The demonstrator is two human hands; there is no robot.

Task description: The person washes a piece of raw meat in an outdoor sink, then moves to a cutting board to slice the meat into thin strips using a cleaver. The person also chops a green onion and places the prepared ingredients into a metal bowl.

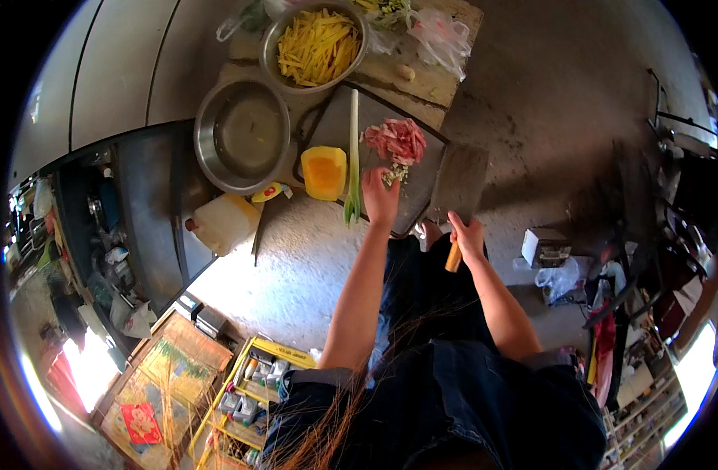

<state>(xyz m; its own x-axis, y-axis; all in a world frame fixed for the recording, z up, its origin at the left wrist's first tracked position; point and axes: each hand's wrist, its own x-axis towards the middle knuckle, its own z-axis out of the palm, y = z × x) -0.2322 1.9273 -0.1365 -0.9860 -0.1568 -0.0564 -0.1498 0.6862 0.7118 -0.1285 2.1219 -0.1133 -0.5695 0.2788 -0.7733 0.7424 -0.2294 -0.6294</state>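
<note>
While the left hand (379,196) presses its fingers (372,174) down on a small heap of chopped pale bits (393,174) on the dark cutting board (422,200), the right hand (469,235) is closed around the wooden handle (454,257) of a cleaver (459,186). The wide blade lies just to the right of the left hand, over the right edge of the board. Its long axis runs from the handle near the person toward the far side of the board, a little tilted to the right, and the blade end points away from the person.

A risk is visible: the left fingers are near the blade, so a careless chop could, it seems, touch the fingertips. The heap is small and loose, so bits could also scatter to the floor, since the board sits at the border of the low table (433,82).

Behind the heap is a pile of sliced pink meat (396,139). Left of the hand lies a long green onion (353,157), its axis also going away from the person, and an orange squash piece (324,172). Further away stand an empty steel bowl (241,133) and a steel bowl of yellow strips (317,45).
</note>
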